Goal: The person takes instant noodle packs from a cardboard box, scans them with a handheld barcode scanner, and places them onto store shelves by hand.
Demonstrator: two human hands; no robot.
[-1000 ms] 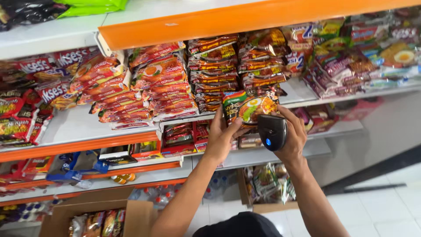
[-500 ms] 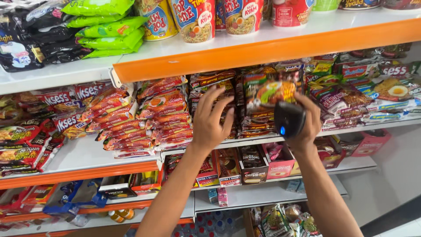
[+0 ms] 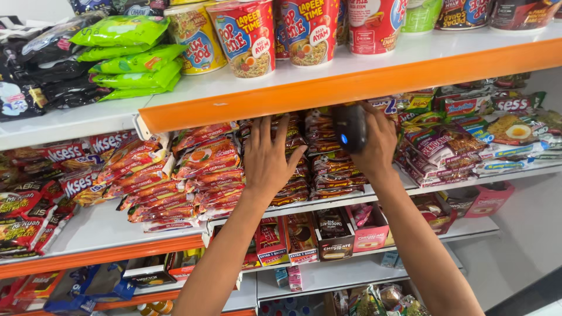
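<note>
My left hand (image 3: 266,161) has its fingers (image 3: 284,130) spread wide and laid flat against the stack of instant-noodle packets (image 3: 298,175) on the middle shelf (image 3: 328,202), palm toward the packets; it presses on them and grips nothing that I can see. My right hand (image 3: 377,143) has its fingers wrapped tight round a dark handheld scanner (image 3: 350,127), which shows a small blue light and is held upright just under the orange shelf edge (image 3: 351,88), in front of the neighbouring noodle stack (image 3: 331,167). As to progress, I judge the work to be mid-course: the scanner is raised to the packets and the left hand steadies them, but nothing shows which packets have been read or how many remain; the stacks appear full and undisturbed. Outward from the hands, red and orange noodle packets (image 3: 199,169) fill the shelf to the left, with more mixed packets (image 3: 451,146) to the right. Above, the upper shelf carries cup noodles (image 3: 246,38) and green snack bags (image 3: 126,55) to the left. Below the hands, small boxes of chocolate goods (image 3: 333,234) stand in a row, and a pink box (image 3: 489,199) sits to the right. The lowest levels are partly hidden by my arms.
</note>
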